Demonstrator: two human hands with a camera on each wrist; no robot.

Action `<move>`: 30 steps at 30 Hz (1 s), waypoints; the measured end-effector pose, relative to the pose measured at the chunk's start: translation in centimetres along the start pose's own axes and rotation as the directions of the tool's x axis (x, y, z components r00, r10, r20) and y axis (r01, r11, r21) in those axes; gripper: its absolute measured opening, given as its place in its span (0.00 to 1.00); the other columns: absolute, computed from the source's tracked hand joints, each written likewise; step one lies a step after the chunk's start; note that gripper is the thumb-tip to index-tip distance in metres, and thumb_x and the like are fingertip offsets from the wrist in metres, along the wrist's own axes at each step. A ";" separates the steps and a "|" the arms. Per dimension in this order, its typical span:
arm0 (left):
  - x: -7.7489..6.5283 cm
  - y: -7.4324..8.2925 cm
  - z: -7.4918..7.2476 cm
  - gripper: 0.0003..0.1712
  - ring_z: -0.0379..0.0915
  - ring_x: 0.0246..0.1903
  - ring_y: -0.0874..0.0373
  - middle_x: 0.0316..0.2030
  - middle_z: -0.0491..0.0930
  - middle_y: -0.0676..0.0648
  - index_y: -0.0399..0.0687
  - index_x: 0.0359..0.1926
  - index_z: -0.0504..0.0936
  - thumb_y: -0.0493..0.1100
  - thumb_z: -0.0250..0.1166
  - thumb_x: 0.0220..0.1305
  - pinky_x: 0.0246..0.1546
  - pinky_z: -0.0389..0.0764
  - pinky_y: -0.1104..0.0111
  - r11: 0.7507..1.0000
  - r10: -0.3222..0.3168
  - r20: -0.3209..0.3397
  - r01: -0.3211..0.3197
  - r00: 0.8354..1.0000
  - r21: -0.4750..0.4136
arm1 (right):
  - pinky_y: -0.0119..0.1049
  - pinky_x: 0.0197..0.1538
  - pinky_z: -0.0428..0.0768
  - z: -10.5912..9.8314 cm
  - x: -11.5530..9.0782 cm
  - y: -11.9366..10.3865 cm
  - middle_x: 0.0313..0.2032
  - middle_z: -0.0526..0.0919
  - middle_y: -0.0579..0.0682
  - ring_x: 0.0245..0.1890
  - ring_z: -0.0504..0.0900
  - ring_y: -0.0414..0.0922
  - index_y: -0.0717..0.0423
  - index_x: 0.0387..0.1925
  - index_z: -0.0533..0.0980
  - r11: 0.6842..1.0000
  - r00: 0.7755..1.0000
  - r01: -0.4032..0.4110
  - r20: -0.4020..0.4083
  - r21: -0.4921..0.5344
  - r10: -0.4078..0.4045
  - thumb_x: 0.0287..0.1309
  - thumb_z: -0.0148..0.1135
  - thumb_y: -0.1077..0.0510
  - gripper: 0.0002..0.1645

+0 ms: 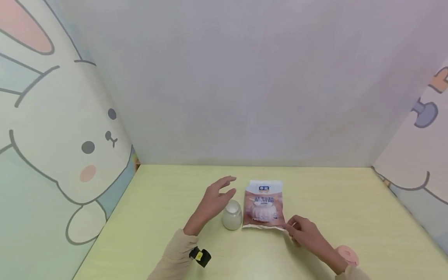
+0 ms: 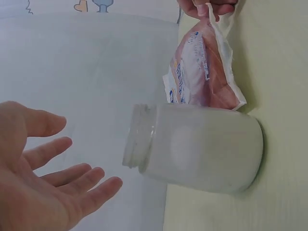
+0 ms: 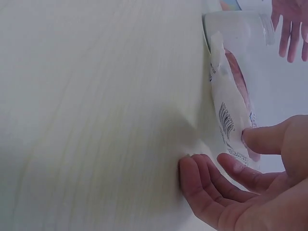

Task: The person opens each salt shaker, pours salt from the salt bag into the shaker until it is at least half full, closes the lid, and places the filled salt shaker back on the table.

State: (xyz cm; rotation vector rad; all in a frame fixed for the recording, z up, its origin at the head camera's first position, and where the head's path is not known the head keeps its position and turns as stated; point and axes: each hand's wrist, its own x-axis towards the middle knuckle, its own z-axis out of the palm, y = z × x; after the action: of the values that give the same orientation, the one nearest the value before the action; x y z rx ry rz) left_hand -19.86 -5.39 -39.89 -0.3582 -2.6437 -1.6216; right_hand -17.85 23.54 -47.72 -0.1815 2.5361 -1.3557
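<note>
An open glass jar (image 1: 232, 217) with white contents visible at its mouth stands upright on the table. Just above and left of its mouth is my left hand (image 1: 217, 198), its fingers spread and holding nothing. The left wrist view shows this hand (image 2: 57, 178) apart from the jar (image 2: 202, 149). Right beside the jar lies a brown and white bag of salt (image 1: 263, 206), printed side up. My right hand (image 1: 304, 235) pinches the bag's near right corner. In the right wrist view, the thumb (image 3: 264, 138) lies against the bag (image 3: 228, 106), near its printed barcode.
A pink round object (image 1: 347, 255) lies on the table, partly behind my right forearm. A black strap device with a yellow patch (image 1: 199, 256) is at my left wrist. The pale yellow table (image 1: 157, 202) meets a plain back wall (image 1: 245, 97), with cartoon-printed walls at both sides.
</note>
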 end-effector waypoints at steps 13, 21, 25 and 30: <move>-2.9 -1.3 -1.0 0.22 0.57 0.58 0.56 0.59 0.62 0.51 0.52 0.57 0.68 0.45 0.56 0.60 0.48 0.73 0.59 0.994 0.028 -0.182 -0.008 0.983 0.108 | 0.30 0.30 0.75 -1.1 -0.9 -0.3 0.29 0.78 0.45 0.31 0.76 0.41 0.55 0.36 0.72 0.982 0.979 0.093 -0.165 -0.161 -0.120 0.55 0.57 0.52 0.12; -4.6 -1.8 -1.4 0.27 0.50 0.62 0.52 0.62 0.57 0.45 0.52 0.61 0.63 0.49 0.54 0.61 0.58 0.60 0.52 0.967 0.027 -0.170 0.018 0.985 0.253 | 0.29 0.31 0.77 -2.5 -2.1 -0.4 0.40 0.78 0.47 0.39 0.76 0.45 0.52 0.42 0.71 0.950 0.931 0.199 -0.256 -0.239 -0.260 0.56 0.56 0.50 0.14; -5.4 -2.4 -1.5 0.31 0.42 0.64 0.49 0.65 0.49 0.44 0.52 0.64 0.58 0.53 0.53 0.62 0.57 0.56 0.46 0.946 0.011 -0.155 0.040 0.988 0.323 | 0.30 0.33 0.77 -3.2 -2.6 -0.5 0.44 0.76 0.45 0.44 0.75 0.47 0.50 0.46 0.70 0.940 0.926 0.211 -0.253 -0.267 -0.280 0.56 0.55 0.48 0.18; -6.4 -3.0 -1.7 0.34 0.39 0.65 0.48 0.66 0.45 0.46 0.54 0.65 0.55 0.54 0.54 0.60 0.54 0.55 0.41 0.916 -0.003 -0.162 0.067 0.987 0.396 | 0.40 0.39 0.78 -3.7 -3.0 -0.3 0.50 0.73 0.48 0.49 0.71 0.48 0.50 0.52 0.67 0.928 0.919 0.215 -0.258 -0.303 -0.297 0.56 0.56 0.48 0.23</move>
State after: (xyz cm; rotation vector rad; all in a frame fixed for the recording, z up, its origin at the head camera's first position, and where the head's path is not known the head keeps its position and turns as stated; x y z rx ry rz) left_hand -14.44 -9.38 -42.57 -0.1591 -2.7740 -1.0193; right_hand -16.00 27.03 -44.99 -0.4057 3.0443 -1.1927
